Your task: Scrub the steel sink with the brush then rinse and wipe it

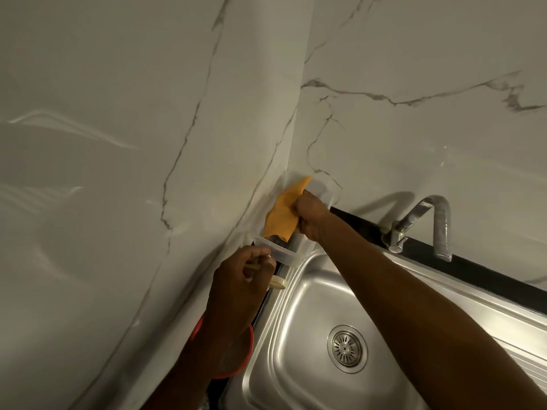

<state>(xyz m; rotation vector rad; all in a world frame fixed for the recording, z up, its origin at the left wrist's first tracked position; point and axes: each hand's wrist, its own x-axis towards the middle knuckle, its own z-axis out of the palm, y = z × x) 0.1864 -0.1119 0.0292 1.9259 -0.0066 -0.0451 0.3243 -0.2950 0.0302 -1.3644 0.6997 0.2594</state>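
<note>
Both hands are working in the wall corner: the right hand (pixel 310 216) is gripping an orange cloth (pixel 281 214) inside a clear container (pixel 285 255), and the left hand (pixel 241 287), fingers curled, is holding a cream handle (pixel 278 283) just beside the container. The steel sink (pixel 296 309) is lying under the right forearm.

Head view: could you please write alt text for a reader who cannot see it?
The right hand grips an orange cloth at a clear plastic container in the marble corner, while the left hand holds its near end. A steel sink lies below them.
</note>
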